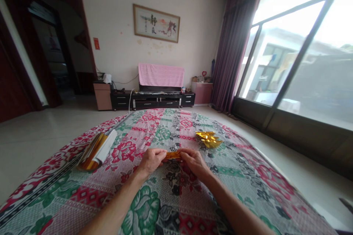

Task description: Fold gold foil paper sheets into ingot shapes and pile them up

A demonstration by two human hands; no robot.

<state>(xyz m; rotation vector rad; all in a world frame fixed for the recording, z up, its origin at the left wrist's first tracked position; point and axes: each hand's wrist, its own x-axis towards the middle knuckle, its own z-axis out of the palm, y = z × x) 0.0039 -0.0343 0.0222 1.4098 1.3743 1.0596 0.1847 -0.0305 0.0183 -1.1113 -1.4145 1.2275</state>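
A narrow folded strip of gold foil paper (pixel 173 155) is stretched level between my two hands, just above the patterned cloth. My left hand (pixel 152 160) pinches its left end between thumb and fingers. At the right end, my right hand (pixel 193 160) grips it the same way. Beyond my right hand, a few folded gold foil pieces (pixel 210 140) with pointed ends lie close together on the cloth. To the left rests a curled stack of gold and white foil sheets (pixel 95 152), apart from both hands.
A floral cloth in red, green and grey (pixel 146 209) covers the rounded surface under my hands. Behind it stand a low black cabinet (pixel 157 103) and a screen draped with a pink towel (pixel 161 75). A purple curtain (pixel 227 51) hangs beside the large window at right.
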